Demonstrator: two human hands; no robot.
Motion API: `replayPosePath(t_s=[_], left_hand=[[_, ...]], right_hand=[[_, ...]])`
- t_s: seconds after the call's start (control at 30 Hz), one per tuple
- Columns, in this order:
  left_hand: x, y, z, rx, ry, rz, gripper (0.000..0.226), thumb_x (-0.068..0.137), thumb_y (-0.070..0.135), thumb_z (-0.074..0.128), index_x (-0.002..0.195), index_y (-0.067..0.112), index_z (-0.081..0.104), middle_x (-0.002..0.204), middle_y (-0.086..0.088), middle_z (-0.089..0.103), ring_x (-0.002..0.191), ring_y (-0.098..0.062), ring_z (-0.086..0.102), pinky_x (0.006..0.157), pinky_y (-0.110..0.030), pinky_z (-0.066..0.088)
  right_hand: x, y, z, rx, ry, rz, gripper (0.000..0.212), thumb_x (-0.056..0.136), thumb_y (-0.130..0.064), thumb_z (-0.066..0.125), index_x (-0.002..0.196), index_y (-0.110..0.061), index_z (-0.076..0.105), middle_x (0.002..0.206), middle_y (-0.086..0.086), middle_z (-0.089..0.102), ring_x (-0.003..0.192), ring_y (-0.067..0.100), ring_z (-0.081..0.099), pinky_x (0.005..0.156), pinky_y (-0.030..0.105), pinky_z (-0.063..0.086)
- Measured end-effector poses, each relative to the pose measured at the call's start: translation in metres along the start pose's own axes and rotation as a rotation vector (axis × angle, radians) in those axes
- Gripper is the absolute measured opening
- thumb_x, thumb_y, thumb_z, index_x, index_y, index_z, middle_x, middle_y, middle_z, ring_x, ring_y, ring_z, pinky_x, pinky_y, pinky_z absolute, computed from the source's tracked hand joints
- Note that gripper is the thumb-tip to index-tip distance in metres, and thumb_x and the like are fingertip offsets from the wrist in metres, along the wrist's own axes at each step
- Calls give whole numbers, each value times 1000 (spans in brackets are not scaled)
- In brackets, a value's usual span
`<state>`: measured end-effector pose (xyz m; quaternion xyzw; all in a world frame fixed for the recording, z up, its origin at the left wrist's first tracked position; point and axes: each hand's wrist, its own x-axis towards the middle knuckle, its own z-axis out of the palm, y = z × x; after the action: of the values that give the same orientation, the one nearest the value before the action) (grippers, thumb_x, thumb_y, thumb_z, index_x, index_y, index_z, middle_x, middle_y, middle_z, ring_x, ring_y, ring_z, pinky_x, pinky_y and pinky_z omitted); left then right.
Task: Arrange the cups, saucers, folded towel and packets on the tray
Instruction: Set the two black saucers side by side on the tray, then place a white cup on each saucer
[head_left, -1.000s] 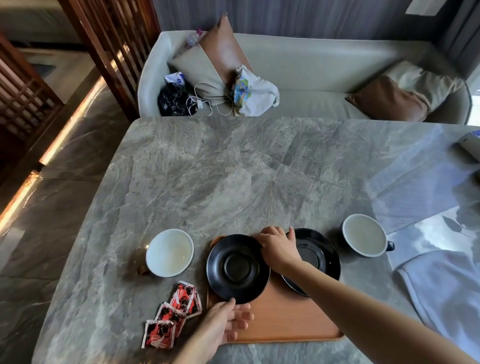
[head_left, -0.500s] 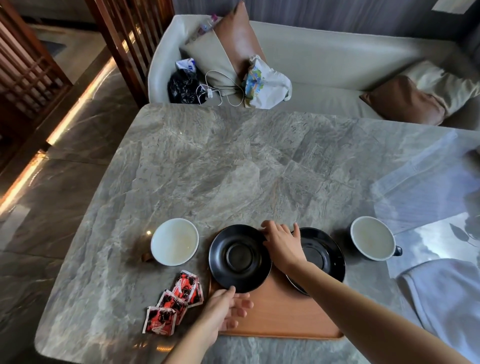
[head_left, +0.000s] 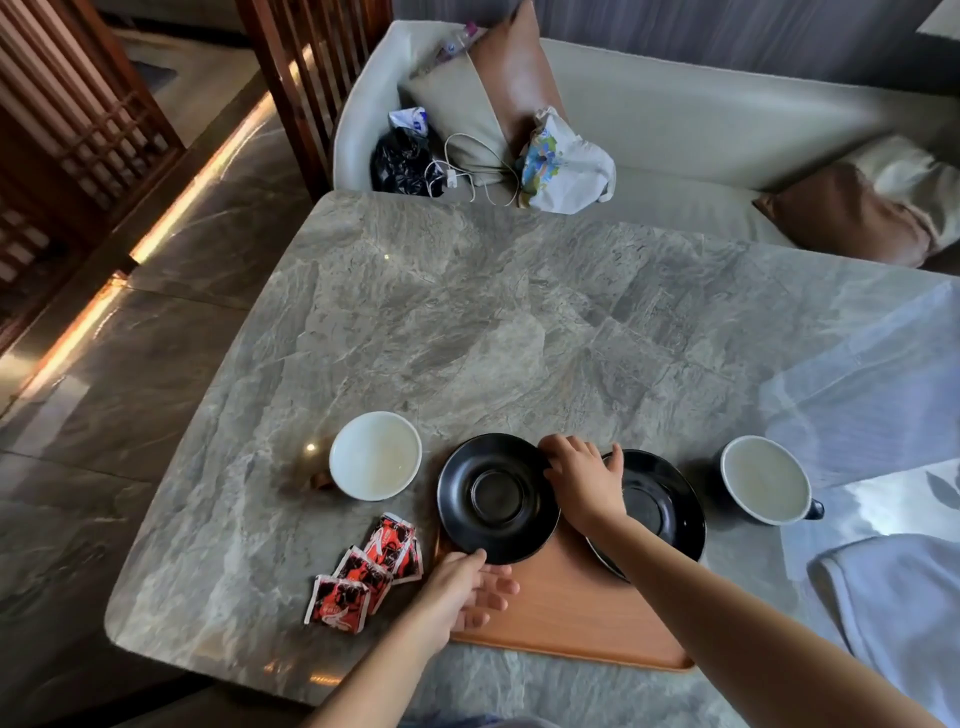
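Observation:
An orange-brown tray (head_left: 566, 613) lies at the table's near edge with two black saucers on it. My left hand (head_left: 462, 587) rests on the tray and touches the near rim of the left saucer (head_left: 496, 499). My right hand (head_left: 584, 475) lies between the saucers, fingers on the left saucer's far right rim and partly over the right saucer (head_left: 660, 506). A white cup (head_left: 375, 454) stands left of the tray, a second cup (head_left: 766, 479) with a dark handle to the right. Red-black packets (head_left: 366, 571) lie left of the tray. A white folded towel (head_left: 904, 608) lies far right.
The grey marble table (head_left: 519, 322) stretches away behind the tray. Beyond it stands a pale sofa (head_left: 701, 130) with cushions, bags and a cable. A wooden slatted screen (head_left: 311, 78) rises at the far left, above a polished floor.
Both hands have stayed on the left saucer, which has shifted slightly on the tray. The camera has tilted and moved a little closer.

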<state>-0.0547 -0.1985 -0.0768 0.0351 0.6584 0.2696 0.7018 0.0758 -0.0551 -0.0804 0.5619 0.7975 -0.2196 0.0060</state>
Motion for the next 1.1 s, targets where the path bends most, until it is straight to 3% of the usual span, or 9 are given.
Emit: replayPosePath(t_s=[0.3,0.43,0.53,0.63,0.73,0.8,0.87,1.0,1.1], left_hand=[[-11,-1,-12,78,14,94,35,97,33,39,97,7,62,66,0,74,47,-8,58,38,-16,38],[-19,2,-26,239,6,200,29,96,29,43,87,10,62,67,-1,70,50,-9,55,40,-18,36],[-30,11,-40,349,30,380,23,92,18,46,76,14,62,62,-2,66,50,-9,55,40,-16,34],[-44,28,-64,203,260,652,21,88,7,52,74,19,61,63,-2,62,51,-12,54,41,-13,36],[-46,46,-100,200,620,853,9,87,6,57,89,13,61,89,-11,66,75,-20,59,69,-29,48],[-34,57,-120,316,798,778,23,85,11,62,106,3,59,111,-21,61,102,-34,55,93,-44,44],[-20,64,-131,399,841,666,38,85,17,63,118,0,54,124,-25,54,118,-39,46,104,-46,36],[0,68,-131,383,659,604,31,87,14,59,112,-2,53,113,-26,60,108,-38,55,94,-46,42],[5,63,-135,346,660,595,26,86,13,59,108,1,52,106,-22,61,100,-36,57,86,-42,44]], right_hand=[[1,-7,-4,22,-41,69,27,88,-22,51,115,-30,51,118,-3,58,121,21,48,113,59,2],[-7,-10,-3,-3,-30,23,38,89,-29,55,125,-29,46,131,-4,51,129,21,39,114,57,8],[-15,-9,-12,79,93,19,42,88,-29,56,129,-26,46,136,-1,49,129,23,39,113,50,19],[-22,19,-34,105,280,17,42,85,-19,60,125,-21,51,132,4,53,124,29,44,107,47,28],[-29,75,-61,83,464,196,45,83,-14,61,126,-16,50,134,12,51,125,35,41,105,49,28],[-36,114,-74,134,508,415,50,84,-14,59,132,-13,45,142,15,43,132,38,33,109,53,23],[-46,147,-79,163,482,581,54,86,-16,57,137,-12,39,145,17,39,135,38,28,109,58,21],[-60,189,-77,237,293,690,52,92,-21,51,140,-12,35,140,24,45,128,45,37,105,54,28],[-65,200,-75,291,314,691,38,89,-20,58,122,-4,52,121,27,59,111,47,53,96,49,38]])
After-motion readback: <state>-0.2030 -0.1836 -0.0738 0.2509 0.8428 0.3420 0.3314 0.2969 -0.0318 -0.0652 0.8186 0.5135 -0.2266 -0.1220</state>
